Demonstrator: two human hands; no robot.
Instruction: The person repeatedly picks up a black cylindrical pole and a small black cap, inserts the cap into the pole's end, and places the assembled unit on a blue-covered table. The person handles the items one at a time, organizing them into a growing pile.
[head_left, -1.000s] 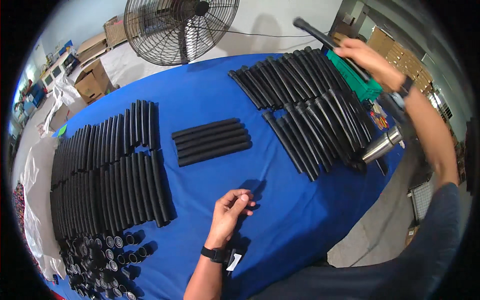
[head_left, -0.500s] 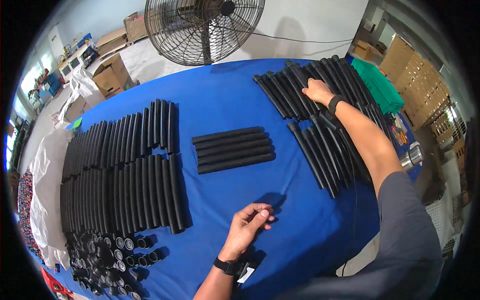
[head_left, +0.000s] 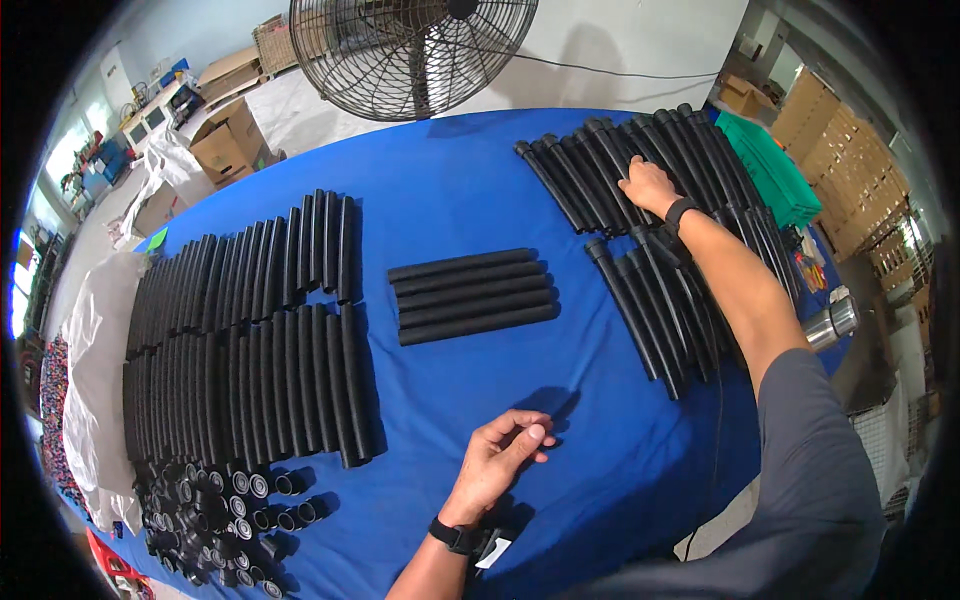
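My right hand [head_left: 650, 187] reaches to the far right, its fingers closed around one black capped tube [head_left: 609, 150] within a row of similar tubes. Part of that tube is hidden under the hand. Below the row, a second group of black capped tubes [head_left: 640, 318] lies aslant, partly under my right forearm. My left hand [head_left: 500, 452] hovers over the near middle of the table, fingers curled with the thumb against them, and nothing shows in the grip. Beyond it, several plain black tubes [head_left: 472, 297] lie side by side, crosswise.
Two rows of black tubes [head_left: 290, 385] fill the left side of the blue-covered table [head_left: 450, 190]. Black round caps [head_left: 240, 510] are heaped at the near left. A large fan [head_left: 415, 55] stands behind. Green material [head_left: 765, 170] and a metal flask [head_left: 832, 322] are at the right.
The view has shifted slightly. My right hand stays on the tubes in the far row, and my left hand keeps nearly the same place, its fingers a little more together.
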